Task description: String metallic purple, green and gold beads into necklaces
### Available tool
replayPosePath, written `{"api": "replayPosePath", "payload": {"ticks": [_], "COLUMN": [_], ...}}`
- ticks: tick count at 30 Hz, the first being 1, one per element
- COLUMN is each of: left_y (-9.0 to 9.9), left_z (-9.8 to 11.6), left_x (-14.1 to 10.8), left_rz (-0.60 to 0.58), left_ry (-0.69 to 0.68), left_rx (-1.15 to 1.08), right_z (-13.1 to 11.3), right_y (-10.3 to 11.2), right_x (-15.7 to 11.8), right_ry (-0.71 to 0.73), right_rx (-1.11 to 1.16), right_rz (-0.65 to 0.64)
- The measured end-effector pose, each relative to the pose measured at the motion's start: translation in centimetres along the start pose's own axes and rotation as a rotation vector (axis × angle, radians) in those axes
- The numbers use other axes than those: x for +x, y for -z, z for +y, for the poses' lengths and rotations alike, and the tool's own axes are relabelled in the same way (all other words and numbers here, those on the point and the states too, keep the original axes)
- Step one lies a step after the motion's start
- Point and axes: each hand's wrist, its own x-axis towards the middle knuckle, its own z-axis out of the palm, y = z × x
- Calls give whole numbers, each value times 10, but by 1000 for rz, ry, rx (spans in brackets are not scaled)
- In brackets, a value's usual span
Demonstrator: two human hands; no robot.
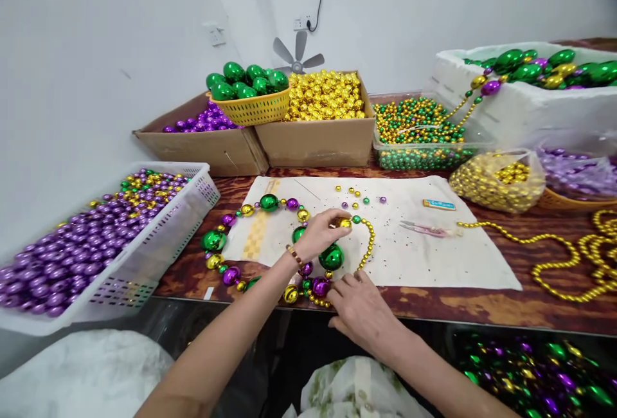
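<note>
A bead necklace of large green (331, 256), purple and gold beads lies in a loop across the cloth and the table's front edge. Its thin gold strand (371, 238) curves on the right. My left hand (321, 235), with a beaded bracelet at the wrist, pinches a gold bead (345, 222) of the necklace beside a small green bead (356, 219). Lower down, my right hand (361, 307) has its fingers curled over the gold strand, close to a large purple bead (321, 287); its fingertips are partly hidden.
Loose small beads (355, 193), scissors (424, 229) and a blue packet (439, 204) lie on the white cloth (463, 263). Around it stand a white basket of purple beads (144, 276), cardboard boxes (313, 141), a clear tub (414, 155) and a foam box (544, 116). Gold bead strings (573, 257) lie right.
</note>
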Motion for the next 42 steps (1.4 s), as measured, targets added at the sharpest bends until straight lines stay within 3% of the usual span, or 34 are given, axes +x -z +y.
{"api": "replayPosePath", "payload": {"ticks": [3,6,10,14,16,18,21,25,27,30,35,38,40,42], "left_y": [-10,-13,8,46,61,74,91,114,123,132,141,145,146,140], "left_z": [-5,-8,5,44,62,75,88,110,128,160,198,187,163,128], "left_x": [16,23,13,-14,-26,-31,-28,-17,-11,-2,2,-6,-14,-22], "left_rz": [-141,-205,-296,-499,-542,-469,-226,-47,-3,73,157,257,326,339], "left_ry": [-10,3,8,36,70,68,-27,-147,-202,-298,-454,-516,-481,-359], "left_rx": [179,216,217,73,19,12,27,34,0,-103,-181,-101,-90,-130], "right_z": [-5,-7,-6,14,29,43,59,63,54,28,-31,-59,-73,-80], "right_y": [-15,-8,33,80,98,115,141,197,235,298,383,423,445,457], "right_x": [0,-6,-6,21,39,52,59,60,68,89,125,138,143,143], "right_ry": [-41,-39,-124,-290,-307,-278,-222,-205,-180,-52,16,56,65,28], "right_rx": [-60,-71,76,583,788,849,845,797,747,604,704,806,836,836], "right_rz": [-9,-7,-17,56,65,29,-82,-102,-11,251,579,643,668,682]}}
